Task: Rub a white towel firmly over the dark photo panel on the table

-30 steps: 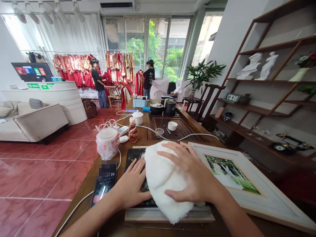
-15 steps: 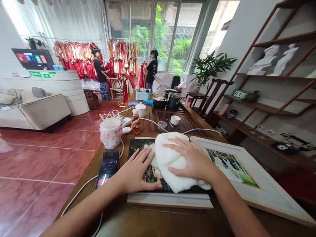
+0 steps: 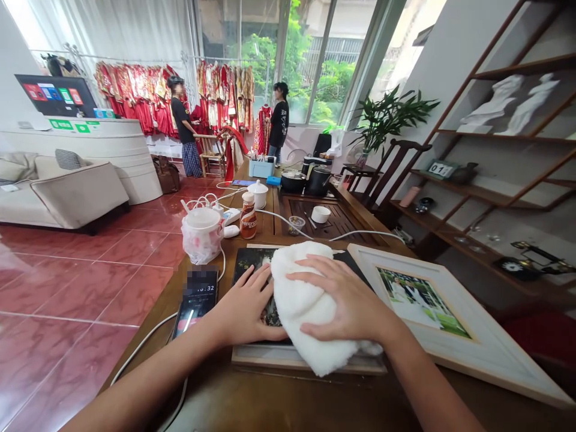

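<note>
Brown table, white cloth under the right hand

Cloth on panel, framed photo right, phone left, bottle behind

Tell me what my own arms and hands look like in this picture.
Your left hand and right hand are both bare, with no gloves. The left forearm and right forearm show no sleeves, watch or bracelet. No rings stand out; nail details are too small to tell.
</note>
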`<state>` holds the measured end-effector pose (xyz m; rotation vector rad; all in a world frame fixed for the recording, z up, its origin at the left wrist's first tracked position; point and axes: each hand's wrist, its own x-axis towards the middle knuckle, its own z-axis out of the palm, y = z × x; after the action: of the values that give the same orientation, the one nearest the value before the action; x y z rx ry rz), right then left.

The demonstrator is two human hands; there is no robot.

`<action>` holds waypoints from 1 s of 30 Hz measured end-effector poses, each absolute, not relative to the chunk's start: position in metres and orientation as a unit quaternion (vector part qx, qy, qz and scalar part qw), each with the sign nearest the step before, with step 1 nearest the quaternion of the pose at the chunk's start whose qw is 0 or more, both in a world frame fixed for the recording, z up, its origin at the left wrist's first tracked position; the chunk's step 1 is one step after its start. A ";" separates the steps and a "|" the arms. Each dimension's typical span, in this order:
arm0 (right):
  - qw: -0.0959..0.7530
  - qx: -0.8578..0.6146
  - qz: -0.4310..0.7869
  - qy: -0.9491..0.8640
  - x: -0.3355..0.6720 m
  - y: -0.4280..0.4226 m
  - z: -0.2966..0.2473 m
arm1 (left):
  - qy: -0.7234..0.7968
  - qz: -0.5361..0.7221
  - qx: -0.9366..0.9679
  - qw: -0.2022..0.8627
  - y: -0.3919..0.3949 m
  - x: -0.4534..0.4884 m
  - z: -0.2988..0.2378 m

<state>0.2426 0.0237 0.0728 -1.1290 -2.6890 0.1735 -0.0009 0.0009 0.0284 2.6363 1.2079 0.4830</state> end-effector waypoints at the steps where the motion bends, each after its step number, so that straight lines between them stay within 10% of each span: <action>1: 0.113 -0.393 0.054 -0.911 0.247 0.027 0.072 | 0.410 0.165 0.891 0.103 0.001 -0.001 0.029; 30: 0.127 -0.466 -0.006 -0.876 0.270 0.037 0.072 | 0.412 0.144 0.895 0.090 0.005 0.000 0.027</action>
<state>0.2704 0.0374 0.0716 -1.3565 -2.5486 -0.0173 -0.0004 0.0050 0.0266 2.6610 1.2256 0.4269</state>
